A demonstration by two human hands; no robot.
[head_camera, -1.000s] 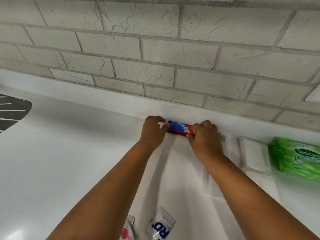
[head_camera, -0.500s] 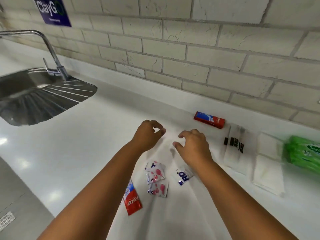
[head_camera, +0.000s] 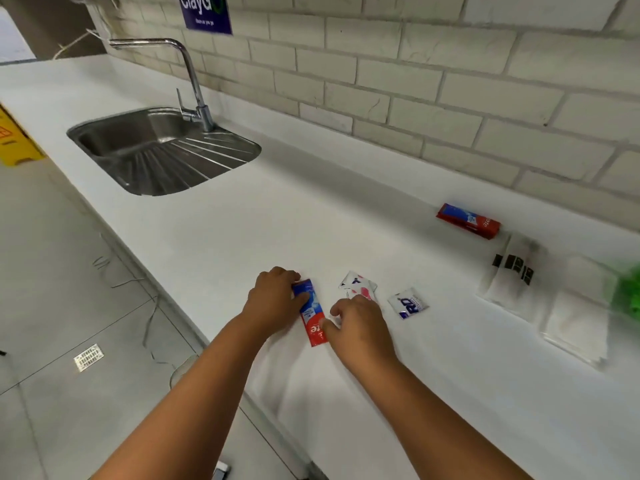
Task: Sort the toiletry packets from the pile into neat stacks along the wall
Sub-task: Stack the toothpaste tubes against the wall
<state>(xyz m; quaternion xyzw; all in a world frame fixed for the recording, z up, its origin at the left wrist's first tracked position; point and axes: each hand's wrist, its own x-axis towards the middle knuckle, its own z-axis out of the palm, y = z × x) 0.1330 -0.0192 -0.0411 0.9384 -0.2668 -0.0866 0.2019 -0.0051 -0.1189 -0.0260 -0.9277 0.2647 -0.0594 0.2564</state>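
White counter [head_camera: 242,216] runs along a wall of pale grey brick-pattern tiles [head_camera: 433,81]. Stainless steel sink [head_camera: 145,147] with ribbed drainer set into the counter toward its far left end; chrome tap [head_camera: 190,74] at the sink's wall side. Blue sign [head_camera: 206,12] on the wall above. Grey tiled floor [head_camera: 52,306] below the counter's front edge; yellow floor sign [head_camera: 14,140] at left. Light even, soft glare on the counter.

On the table [head_camera: 346,216] in front of me, my left hand [head_camera: 273,303] and right hand [head_camera: 360,323] sit at either end of a toothpaste sachet [head_camera: 312,313] near the front edge. Just right of it lie a small sachet [head_camera: 358,285], then another packet [head_camera: 408,303]. A toothpaste stack [head_camera: 467,221] lies against the wall [head_camera: 415,81], with clear packets [head_camera: 512,271] and flat packets [head_camera: 578,323] to its right. The sink [head_camera: 162,150] lies far left.
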